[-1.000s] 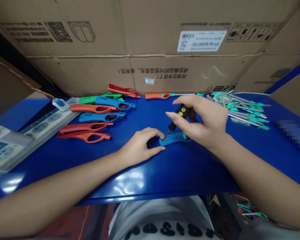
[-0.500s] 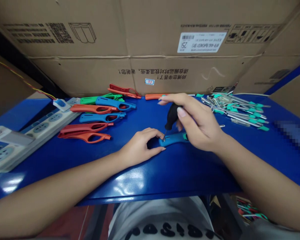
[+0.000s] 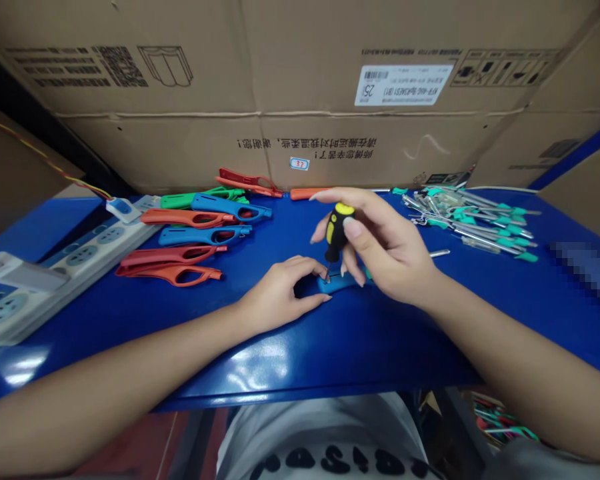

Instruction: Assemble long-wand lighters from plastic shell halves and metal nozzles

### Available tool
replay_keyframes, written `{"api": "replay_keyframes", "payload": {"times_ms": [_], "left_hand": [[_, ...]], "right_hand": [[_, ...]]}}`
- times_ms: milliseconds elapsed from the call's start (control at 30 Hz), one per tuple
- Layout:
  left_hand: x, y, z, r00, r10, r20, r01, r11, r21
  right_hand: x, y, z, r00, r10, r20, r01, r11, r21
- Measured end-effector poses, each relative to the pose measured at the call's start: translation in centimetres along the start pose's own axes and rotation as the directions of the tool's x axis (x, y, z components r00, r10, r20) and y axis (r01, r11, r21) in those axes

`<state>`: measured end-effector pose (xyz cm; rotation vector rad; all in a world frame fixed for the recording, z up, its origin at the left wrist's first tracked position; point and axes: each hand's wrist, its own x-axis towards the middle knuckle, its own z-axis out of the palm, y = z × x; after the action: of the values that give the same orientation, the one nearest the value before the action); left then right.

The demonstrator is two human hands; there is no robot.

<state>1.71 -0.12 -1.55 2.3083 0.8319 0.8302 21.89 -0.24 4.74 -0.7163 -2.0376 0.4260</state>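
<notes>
My left hand (image 3: 285, 293) lies low on the table, its thumb and fingers closed on the near end of a blue lighter (image 3: 338, 283). A stubby black and yellow screwdriver (image 3: 337, 233) stands nearly upright, its thin tip down at that same end of the lighter. My right hand (image 3: 387, 247) holds the screwdriver's handle between thumb and fingers. Part of the lighter, with a bit of green, is hidden behind the right hand. A metal tube (image 3: 439, 253) shows just past the right hand.
Several coloured lighter casings (image 3: 185, 218) lie at the left beside a white power strip (image 3: 80, 267). An orange casing (image 3: 305, 193) lies at the back. Several metal tubes with green parts (image 3: 480, 220) are heaped at the right. A cardboard wall (image 3: 300, 87) closes off the table's back.
My right fingers have shifted and loosened around the screwdriver, so its yellow top now shows. The screwdriver stands more upright. My left hand and the lighter have stayed put.
</notes>
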Motion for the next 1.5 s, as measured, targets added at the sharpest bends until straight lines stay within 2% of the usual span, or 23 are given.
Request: {"api": "replay_keyframes", "payload": {"times_ms": [33, 100, 200, 267, 367, 433, 533, 600, 800, 967, 1167, 1300, 1400, 1500], "left_hand": [[0.0, 0.0, 0.0, 1.000, 0.001, -0.001, -0.001, 1.000, 0.004], [0.0, -0.1, 0.0, 1.000, 0.006, -0.003, -0.006, 1.000, 0.017], [0.0, -0.1, 0.0, 1.000, 0.015, -0.010, -0.015, 1.000, 0.024], [0.0, -0.1, 0.0, 1.000, 0.013, -0.006, -0.013, 1.000, 0.018], [0.0, 0.0, 0.0, 1.000, 0.000, 0.008, 0.000, 1.000, 0.018], [0.0, 0.0, 0.0, 1.000, 0.001, 0.010, -0.001, 1.000, 0.019], [0.0, -0.1, 0.0, 1.000, 0.011, 0.000, -0.011, 1.000, 0.016], [0.0, -0.1, 0.0, 1.000, 0.013, -0.003, -0.013, 1.000, 0.012], [0.0, 0.0, -0.1, 1.000, -0.004, 0.014, 0.004, 1.000, 0.008], [0.0, 0.0, -0.1, 1.000, 0.004, 0.011, -0.004, 1.000, 0.013], [0.0, 0.0, -0.1, 1.000, -0.001, 0.006, 0.001, 1.000, 0.008], [0.0, -0.1, 0.0, 1.000, 0.016, 0.008, -0.016, 1.000, 0.011], [0.0, -0.1, -0.1, 1.000, 0.013, 0.005, -0.013, 1.000, 0.011], [0.0, 0.0, -0.1, 1.000, 0.003, 0.012, -0.003, 1.000, 0.010]], "right_hand": [[0.1, 0.0, -0.1, 1.000, -0.008, -0.010, 0.007, 1.000, -0.022], [0.1, 0.2, -0.4, 0.994, -0.091, -0.054, 0.080, 0.981, -0.175], [0.1, 0.4, -1.2, 0.973, -0.230, -0.036, 0.198, 0.898, -0.392], [0.1, 0.5, -1.4, 0.974, -0.223, 0.027, 0.217, 0.906, -0.363], [0.2, 0.5, -1.2, 0.993, -0.101, 0.060, 0.110, 0.980, -0.168], [0.2, 0.5, -0.9, 0.998, -0.050, 0.028, 0.053, 0.993, -0.108], [0.1, 0.6, -0.8, 0.990, -0.113, -0.079, 0.091, 0.965, -0.247], [0.0, 0.6, -0.9, 0.982, -0.156, -0.108, 0.113, 0.938, -0.328], [0.3, 0.5, -1.1, 1.000, -0.016, 0.006, 0.017, 0.998, -0.064], [0.3, 0.5, -1.3, 0.976, -0.164, -0.146, 0.111, 0.943, -0.315], [0.6, 0.0, -1.0, 0.996, -0.069, -0.053, 0.065, 0.995, -0.077], [0.5, 0.5, -1.2, 0.966, -0.187, -0.181, 0.133, 0.952, -0.275], [0.3, 0.7, -1.3, 0.967, -0.226, -0.117, 0.178, 0.928, -0.327], [0.3, 0.6, -1.2, 0.993, -0.110, -0.030, 0.103, 0.978, -0.181]]}}
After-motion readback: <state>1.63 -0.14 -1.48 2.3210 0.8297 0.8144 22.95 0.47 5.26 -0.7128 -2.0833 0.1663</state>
